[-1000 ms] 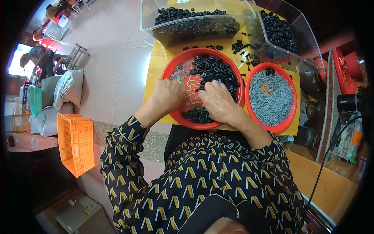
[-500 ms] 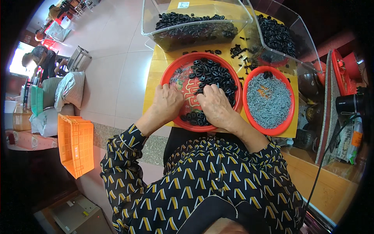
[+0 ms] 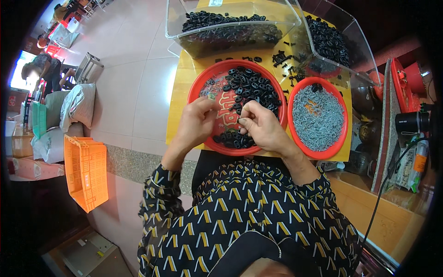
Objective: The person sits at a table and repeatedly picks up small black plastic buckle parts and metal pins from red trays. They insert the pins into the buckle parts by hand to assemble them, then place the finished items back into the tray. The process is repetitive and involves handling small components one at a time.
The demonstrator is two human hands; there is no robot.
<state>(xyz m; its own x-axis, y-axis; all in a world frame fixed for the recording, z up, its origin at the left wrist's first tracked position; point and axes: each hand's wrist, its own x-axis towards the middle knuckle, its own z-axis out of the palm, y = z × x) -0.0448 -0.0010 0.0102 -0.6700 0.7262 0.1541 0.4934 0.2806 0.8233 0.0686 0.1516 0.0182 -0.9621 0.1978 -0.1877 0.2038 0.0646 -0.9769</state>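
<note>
Both hands are over a round red tray on the yellow table. Small black oval plastic pieces with holes are heaped on its right side, and more lie at its near edge. My left hand is above the tray's left side, near some small metal screws; its fingers are curled together, and what they hold, if anything, is hidden. To its right, my right hand pinches thumb against forefinger, with a bit of a small black piece showing at the fingertips.
A second red tray full of silvery screws stands at right. Two clear bins of black pieces are behind, with loose black parts between. An orange crate and sacks sit at left; a person bends beyond.
My left hand has turned and its fingers have lifted from the tray's middle. My right hand has rotated, its thumb now showing, and moved slightly nearer to me.
</note>
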